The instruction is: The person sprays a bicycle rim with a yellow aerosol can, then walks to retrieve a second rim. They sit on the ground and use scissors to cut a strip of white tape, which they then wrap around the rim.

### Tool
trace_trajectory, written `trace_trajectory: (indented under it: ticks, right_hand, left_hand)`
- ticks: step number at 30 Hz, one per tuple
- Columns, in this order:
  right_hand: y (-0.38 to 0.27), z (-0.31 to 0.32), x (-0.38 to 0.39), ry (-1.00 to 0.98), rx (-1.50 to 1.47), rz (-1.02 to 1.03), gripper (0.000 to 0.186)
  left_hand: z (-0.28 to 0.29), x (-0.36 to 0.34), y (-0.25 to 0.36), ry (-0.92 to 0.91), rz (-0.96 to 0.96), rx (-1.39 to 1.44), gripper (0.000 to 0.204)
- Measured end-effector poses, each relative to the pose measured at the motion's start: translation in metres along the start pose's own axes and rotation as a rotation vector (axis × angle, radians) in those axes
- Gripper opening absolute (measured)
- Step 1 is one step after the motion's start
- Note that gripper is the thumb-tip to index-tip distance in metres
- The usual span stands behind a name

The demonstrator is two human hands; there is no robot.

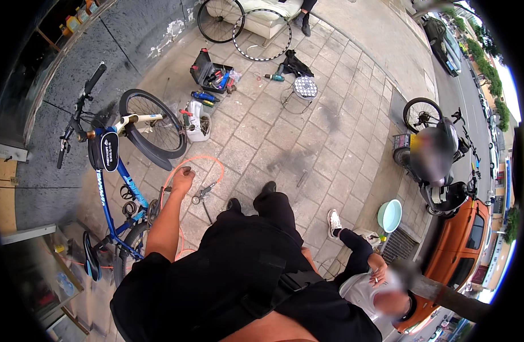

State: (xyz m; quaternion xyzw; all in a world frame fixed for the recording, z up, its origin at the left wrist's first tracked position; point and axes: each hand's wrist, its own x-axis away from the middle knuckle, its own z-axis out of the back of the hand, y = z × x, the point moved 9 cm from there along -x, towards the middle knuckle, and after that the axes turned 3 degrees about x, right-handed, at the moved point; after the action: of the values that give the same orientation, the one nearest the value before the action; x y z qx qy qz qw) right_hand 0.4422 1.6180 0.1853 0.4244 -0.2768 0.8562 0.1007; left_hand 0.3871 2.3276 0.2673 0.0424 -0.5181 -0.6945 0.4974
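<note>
My left hand (184,180) reaches out beside the blue bicycle (120,181), its fingers curled. Whether they hold anything is hidden. A dark bar by the bicycle's crank lies close to this hand. The bicycle stands to my left, with a black frame bag (106,151) at its front. On the paving near my hand lies an air inflator gun (203,192) with a gauge, joined to an orange hose (212,159). Of my right arm only a strip of skin (309,257) shows at my side; that hand is out of sight.
Ahead are a white cut-open jug (198,126), an open toolbox (214,77), a green drill (275,77), a patterned stool (305,89) and a loose rim (289,35). At right, a person with a cigarette (377,268) sits near a pale green basin (390,216) and a parked scooter (444,196).
</note>
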Motion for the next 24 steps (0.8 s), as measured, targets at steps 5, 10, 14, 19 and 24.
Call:
trace_trajectory:
  ticks: [5,10,14,19,24]
  right_hand:
    - [-0.102,0.029,-0.14,-0.216,1.018,0.586,0.026]
    - [-0.27,0.139,-0.261,-0.3,0.98,0.458,0.03]
    - [-0.388,0.263,-0.388,-0.169,0.744,0.14,0.029]
    - [-0.591,0.372,-0.496,0.152,0.413,0.205,0.034]
    - [-0.745,0.362,-0.563,0.15,0.522,0.401,0.045]
  left_hand:
    - [-0.026,-0.08,0.062,0.076,0.057,-0.039,0.047]
    - [-0.071,-0.068,-0.081,0.066,0.455,-0.145,0.037]
    - [-0.166,-0.002,-0.054,-0.321,0.22,-0.473,0.032]
    - [-0.227,-0.024,-0.009,-0.279,0.024,-0.526,0.035]
    - [-0.261,-0.117,0.026,-0.126,0.169,-0.312,0.03]
